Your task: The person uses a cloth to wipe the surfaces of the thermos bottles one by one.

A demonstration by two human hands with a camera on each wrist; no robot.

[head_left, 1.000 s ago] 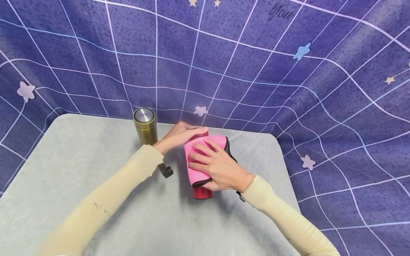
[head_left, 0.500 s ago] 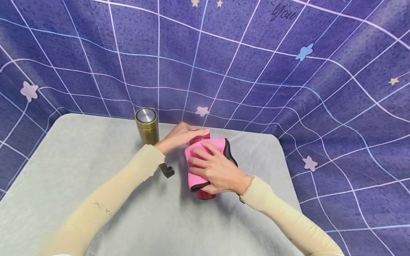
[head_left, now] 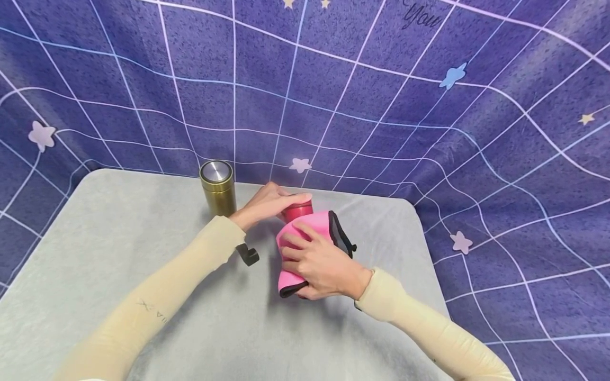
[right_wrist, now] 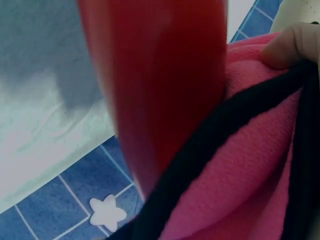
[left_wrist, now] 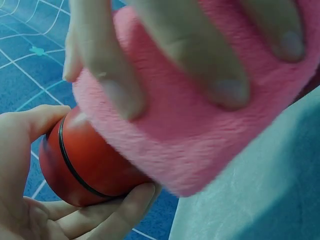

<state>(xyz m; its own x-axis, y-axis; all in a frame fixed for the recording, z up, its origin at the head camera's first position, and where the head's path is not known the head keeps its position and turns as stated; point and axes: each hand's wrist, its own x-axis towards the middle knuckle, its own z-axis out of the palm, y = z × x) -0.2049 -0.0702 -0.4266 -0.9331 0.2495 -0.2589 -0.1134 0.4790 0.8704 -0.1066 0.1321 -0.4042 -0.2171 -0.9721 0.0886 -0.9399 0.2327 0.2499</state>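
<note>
My left hand (head_left: 269,205) grips the top end of a red thermos (head_left: 299,212). In the left wrist view, thumb and fingers curl round the red end (left_wrist: 95,157), which has a thin dark ring. My right hand (head_left: 324,264) holds a pink cloth (head_left: 318,223) with black edging against the thermos body, fingers bent over it. Most of that body is hidden under cloth and hand in the head view. A long bare stretch of the red thermos (right_wrist: 160,75) shows in the right wrist view, beside the folded cloth (right_wrist: 245,150).
A gold thermos (head_left: 221,198) with a silver-topped lid stands upright to the left, just behind my left forearm. All of this is over a table (head_left: 143,233) with a pale grey cover. Purple grid-patterned fabric (head_left: 267,116) with stars rises behind the table and at its sides.
My right hand and the pink cloth have slid down the thermos toward me, baring more of its top and covering its lower end. My left hand keeps nearly the same place.
</note>
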